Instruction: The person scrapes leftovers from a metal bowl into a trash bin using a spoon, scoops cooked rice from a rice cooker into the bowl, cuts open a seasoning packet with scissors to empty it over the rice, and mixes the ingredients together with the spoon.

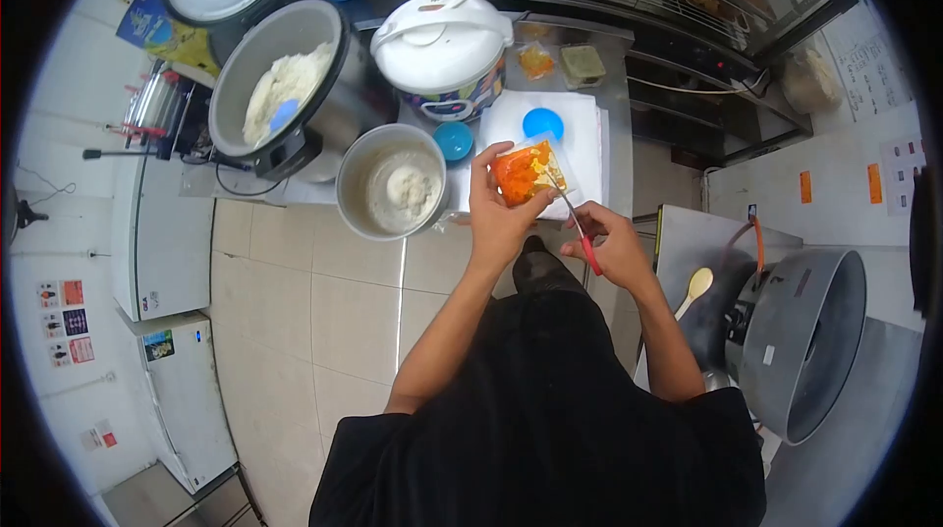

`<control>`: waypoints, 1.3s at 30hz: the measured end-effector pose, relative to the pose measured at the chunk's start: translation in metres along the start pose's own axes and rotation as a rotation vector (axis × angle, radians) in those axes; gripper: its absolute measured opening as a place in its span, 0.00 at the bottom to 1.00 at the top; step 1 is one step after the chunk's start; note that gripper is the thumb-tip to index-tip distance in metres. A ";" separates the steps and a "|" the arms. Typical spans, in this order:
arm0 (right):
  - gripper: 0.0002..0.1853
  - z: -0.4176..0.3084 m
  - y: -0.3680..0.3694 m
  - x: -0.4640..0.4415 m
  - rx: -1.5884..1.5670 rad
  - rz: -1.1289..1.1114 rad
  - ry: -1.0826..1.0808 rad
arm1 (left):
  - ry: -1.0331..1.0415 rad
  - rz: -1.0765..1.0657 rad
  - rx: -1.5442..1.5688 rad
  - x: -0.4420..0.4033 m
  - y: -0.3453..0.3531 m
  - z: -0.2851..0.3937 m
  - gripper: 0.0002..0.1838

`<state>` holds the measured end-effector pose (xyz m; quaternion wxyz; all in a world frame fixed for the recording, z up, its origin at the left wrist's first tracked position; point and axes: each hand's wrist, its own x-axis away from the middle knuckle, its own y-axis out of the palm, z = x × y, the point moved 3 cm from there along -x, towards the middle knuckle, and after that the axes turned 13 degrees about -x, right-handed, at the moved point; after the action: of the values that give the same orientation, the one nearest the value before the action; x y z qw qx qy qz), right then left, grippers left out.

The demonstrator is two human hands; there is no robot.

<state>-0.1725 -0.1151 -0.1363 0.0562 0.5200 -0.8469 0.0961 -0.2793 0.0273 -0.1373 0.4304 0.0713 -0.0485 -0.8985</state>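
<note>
Two bare hands met near the middle of the frame, with a round grey metal pot [360, 183] of white doughy stuff to their left. The left hand [498, 218] pinched the left part of a squarish clear plastic packet with orange and yellow contents [521, 175] between thumb and fingers, just right of the frame's centre. Too hard a squeeze there could, by my judgement, have pushed soft-looking filling out of any opening, onto the fingers or down below. At the packet's right side were the steel blades of a pair of red-handled scissors [578, 222]; a skewed cut might have torn the plastic wide, and a slip of the tips could have nicked the left thumb close by. The right hand [617, 248], farther right, had its fingers curled round the red handles; I cannot tell whether the blades were parted.

The packet sat slightly tilted, too near square to show a long axis. The scissors' long axis ran aslant, tips toward the upper left at the packet, handles toward the lower right.
</note>
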 end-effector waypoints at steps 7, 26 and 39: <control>0.21 0.008 -0.053 -0.046 -0.149 0.016 0.153 | -0.064 0.019 0.044 -0.056 0.043 -0.014 0.41; 0.22 0.008 -0.081 -0.086 0.018 0.228 0.035 | -0.298 -0.212 0.178 -0.083 0.067 -0.057 0.44; 0.16 0.063 -0.146 -0.168 0.166 0.133 0.179 | -0.307 -0.361 0.122 -0.151 0.092 -0.159 0.41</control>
<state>0.0343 -0.0473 -0.2150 0.0817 0.4548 -0.8603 0.2154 -0.0879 0.0839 -0.2673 0.2454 -0.0327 -0.1540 -0.9566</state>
